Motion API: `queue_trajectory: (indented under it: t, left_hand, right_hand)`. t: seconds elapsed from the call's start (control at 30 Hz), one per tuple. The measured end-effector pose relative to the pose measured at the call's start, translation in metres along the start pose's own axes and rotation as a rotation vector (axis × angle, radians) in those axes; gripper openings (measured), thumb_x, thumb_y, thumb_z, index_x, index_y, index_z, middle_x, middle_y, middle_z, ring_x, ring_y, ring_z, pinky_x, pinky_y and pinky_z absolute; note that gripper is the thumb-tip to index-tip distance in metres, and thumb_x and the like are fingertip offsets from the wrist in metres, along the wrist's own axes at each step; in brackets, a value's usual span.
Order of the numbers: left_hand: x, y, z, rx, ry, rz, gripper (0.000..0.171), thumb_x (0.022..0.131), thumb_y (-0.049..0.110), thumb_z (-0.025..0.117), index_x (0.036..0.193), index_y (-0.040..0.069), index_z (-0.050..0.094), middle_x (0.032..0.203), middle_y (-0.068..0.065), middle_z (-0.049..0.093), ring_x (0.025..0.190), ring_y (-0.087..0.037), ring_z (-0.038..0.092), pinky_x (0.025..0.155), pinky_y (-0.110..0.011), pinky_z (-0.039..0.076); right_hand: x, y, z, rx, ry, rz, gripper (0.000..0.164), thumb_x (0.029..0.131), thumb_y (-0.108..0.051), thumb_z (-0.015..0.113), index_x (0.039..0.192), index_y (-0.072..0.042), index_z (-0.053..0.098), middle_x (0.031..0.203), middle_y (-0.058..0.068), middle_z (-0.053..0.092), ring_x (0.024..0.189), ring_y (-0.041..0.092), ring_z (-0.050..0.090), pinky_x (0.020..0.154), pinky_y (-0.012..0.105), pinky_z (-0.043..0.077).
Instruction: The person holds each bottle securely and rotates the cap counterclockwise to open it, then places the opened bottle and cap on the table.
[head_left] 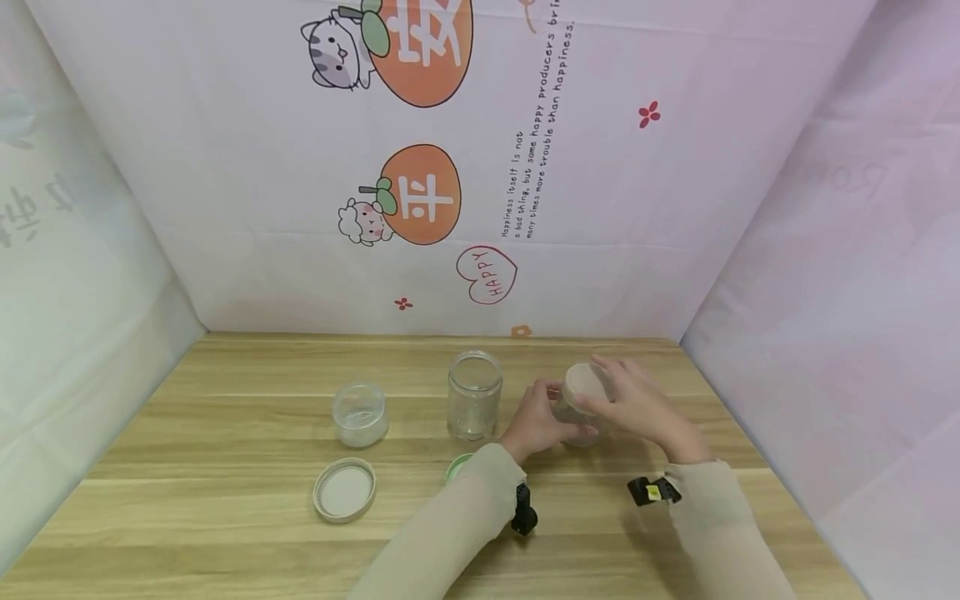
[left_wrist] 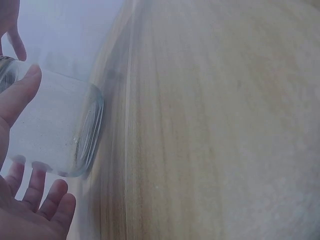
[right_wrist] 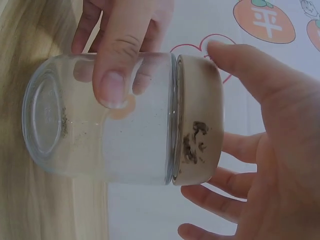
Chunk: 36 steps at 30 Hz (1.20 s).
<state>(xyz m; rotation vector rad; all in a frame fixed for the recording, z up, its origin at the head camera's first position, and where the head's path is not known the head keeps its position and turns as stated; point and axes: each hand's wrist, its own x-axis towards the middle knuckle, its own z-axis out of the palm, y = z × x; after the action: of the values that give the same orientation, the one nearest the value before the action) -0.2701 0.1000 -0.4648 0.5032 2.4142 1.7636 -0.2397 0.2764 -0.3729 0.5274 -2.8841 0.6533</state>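
Observation:
On the right of the table stands a clear glass jar (right_wrist: 137,150) with a beige screw lid (right_wrist: 200,115) on its mouth. My left hand (head_left: 542,423) holds the jar's body, thumb on one side and fingers round the other. From above, my right hand (head_left: 637,404) grips the lid's rim between thumb and fingers. Dark smudge-like marks show on the lid's side in the right wrist view. In the left wrist view the jar's glass base (left_wrist: 92,135) is close to the tabletop, and only part of the right hand shows at the upper left.
Left of the hands stands an open glass jar (head_left: 475,400). Further left are a smaller clear jar (head_left: 360,417) and a loose beige lid (head_left: 344,490). A green lid (head_left: 456,467) is partly hidden by the left sleeve. Printed cloth (head_left: 585,283) walls the wooden table (head_left: 225,517).

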Motion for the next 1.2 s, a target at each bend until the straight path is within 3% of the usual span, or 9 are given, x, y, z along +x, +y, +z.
queue_trajectory:
  t: [0.13, 0.23, 0.6, 1.2]
  left_hand:
    - [0.0012, -0.0015, 0.0000, 0.000, -0.007, 0.013, 0.086, 0.067, 0.041, 0.094, 0.135, 0.017, 0.048, 0.130, 0.004, 0.049, 0.120, -0.016, 0.048, 0.099, -0.035, 0.045]
    - [0.0021, -0.0028, -0.0001, -0.002, -0.014, 0.026, 0.087, 0.068, 0.041, 0.094, 0.136, 0.015, 0.046, 0.133, 0.002, 0.049, 0.120, -0.015, 0.048, 0.100, -0.034, 0.045]
    - [-0.0012, -0.0001, -0.0023, -0.004, -0.008, 0.038, 0.085, 0.070, 0.040, 0.093, 0.136, 0.013, 0.046, 0.132, -0.001, 0.049, 0.121, -0.018, 0.048, 0.101, -0.038, 0.045]
    - [-0.0034, 0.0032, -0.0016, -0.007, -0.015, 0.025, 0.082, 0.072, 0.036, 0.092, 0.137, 0.013, 0.046, 0.132, -0.001, 0.047, 0.122, -0.021, 0.048, 0.101, -0.039, 0.044]
  right_hand:
    - [0.0017, 0.0000, 0.0000, -0.004, 0.000, -0.070, 0.075, 0.087, -0.040, 0.077, 0.142, 0.003, 0.050, 0.129, 0.026, 0.057, 0.110, 0.040, 0.055, 0.084, 0.056, 0.050]
    - [0.0021, 0.0010, -0.0006, -0.001, -0.019, -0.101, 0.074, 0.086, -0.035, 0.079, 0.141, 0.004, 0.050, 0.130, 0.027, 0.057, 0.109, 0.040, 0.054, 0.082, 0.055, 0.050]
    - [0.0060, 0.0020, -0.0036, -0.003, -0.085, -0.093, 0.074, 0.088, -0.038, 0.076, 0.144, 0.002, 0.048, 0.137, 0.027, 0.053, 0.116, 0.042, 0.050, 0.084, 0.057, 0.049]
    - [0.0060, 0.0031, -0.0052, 0.012, -0.083, -0.074, 0.072, 0.089, -0.038, 0.073, 0.145, -0.001, 0.048, 0.140, 0.026, 0.049, 0.114, 0.041, 0.049, 0.079, 0.054, 0.051]
